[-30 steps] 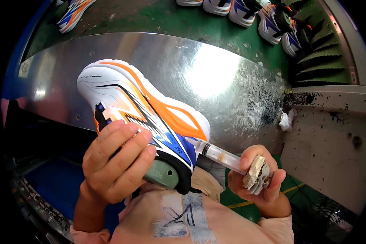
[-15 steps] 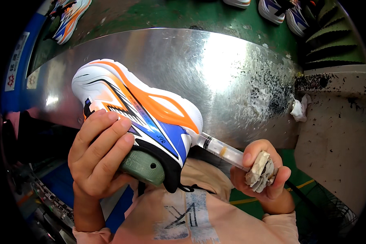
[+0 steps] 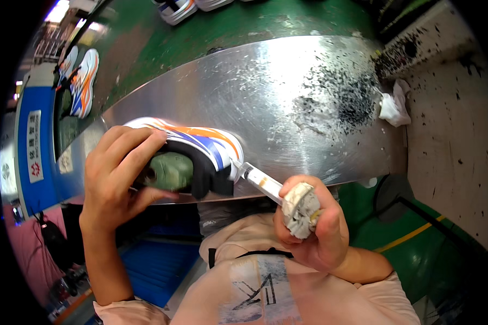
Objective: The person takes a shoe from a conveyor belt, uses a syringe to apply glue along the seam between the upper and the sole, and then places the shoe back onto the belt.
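Observation:
A white, orange and blue running shoe (image 3: 222, 142) rests on the metal tabletop, a green shoe last (image 3: 171, 171) filling its opening. My left hand (image 3: 111, 168) grips it by the upper, fingers over the front part and thumb by the last. In my right hand (image 3: 325, 230) is a clear syringe (image 3: 263, 183) with a little amber matter in its barrel. A crumpled grey-white wad (image 3: 301, 210) covers the syringe's rear end, against my palm and fingers. The syringe's tip meets the shoe's heel, low on the side facing me; exact contact is too small to tell.
The shiny metal table (image 3: 200, 92) has black specks at its right. A white crumpled cloth (image 3: 395, 105) lies at its right edge, beside a beige panel (image 3: 444, 141). More shoes (image 3: 84, 81) stand on the green surface beyond, left and far. A person in pink (image 3: 32, 254) is at left.
The shoe has come down onto the table and turned, so its opening and last now face up more. My right hand and the syringe have moved left with it. The view has shifted.

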Demonstrator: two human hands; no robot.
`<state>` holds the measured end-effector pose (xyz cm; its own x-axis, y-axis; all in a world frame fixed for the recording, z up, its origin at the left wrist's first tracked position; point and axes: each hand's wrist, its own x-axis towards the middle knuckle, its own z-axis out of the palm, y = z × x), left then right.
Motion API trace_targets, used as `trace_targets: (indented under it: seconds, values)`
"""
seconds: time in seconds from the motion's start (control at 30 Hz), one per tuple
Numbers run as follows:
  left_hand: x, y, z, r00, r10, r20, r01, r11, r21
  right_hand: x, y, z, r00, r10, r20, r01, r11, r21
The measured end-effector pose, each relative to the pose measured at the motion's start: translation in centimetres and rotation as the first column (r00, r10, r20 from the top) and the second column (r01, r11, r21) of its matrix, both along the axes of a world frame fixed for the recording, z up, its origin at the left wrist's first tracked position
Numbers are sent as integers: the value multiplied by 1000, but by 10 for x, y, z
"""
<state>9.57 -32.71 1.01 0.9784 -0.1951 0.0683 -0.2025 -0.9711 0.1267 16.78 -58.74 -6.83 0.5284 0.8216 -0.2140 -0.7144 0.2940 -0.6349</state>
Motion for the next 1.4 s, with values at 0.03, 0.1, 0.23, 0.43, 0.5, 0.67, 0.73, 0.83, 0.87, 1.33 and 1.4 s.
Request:
trace_targets:
  seconds: [0.03,0.1,0.23,0.43,0.5,0.67,0.73,0.83,0.87,1.33,1.4]
  values:
    - [9,2,0,997,-76,9,76,997,32,-1,-2,-3,1000,-13,-23,13,1000,5]
    - [12,-9,5,998,-35,-48,40,994,100,2,-5,-2,999,-18,-27,19,1000,13]
    - [12,-34,4,995,94,-38,-90,991,94,8,-13,-2,999,-18,-36,19,1000,4]
    - [20,-69,-3,928,372,13,-372,928,34,6,-14,4,996,-87,19,88,995,-37]
    - [23,-77,-4,901,433,34,-434,901,17,3,-11,9,993,-114,30,116,991,-60]
    - [31,-88,-1,828,560,23,-560,827,45,-10,-3,18,978,-185,94,191,980,-57]
    - [35,-89,-1,798,602,11,-602,798,21,-17,-4,17,977,-188,99,186,982,21]
    - [39,-88,2,781,625,-10,-625,781,-8,-26,-5,16,978,-164,130,155,985,79]
    - [39,-88,3,776,630,-18,-630,776,-21,-29,-4,20,978,-149,149,150,989,7]
    - [-15,-43,-6,974,173,148,-115,935,-335,36,27,-13,809,-81,-583,172,980,104]
    - [-27,-25,-7,987,44,154,7,947,-320,51,54,-9,863,29,-505,33,993,112]
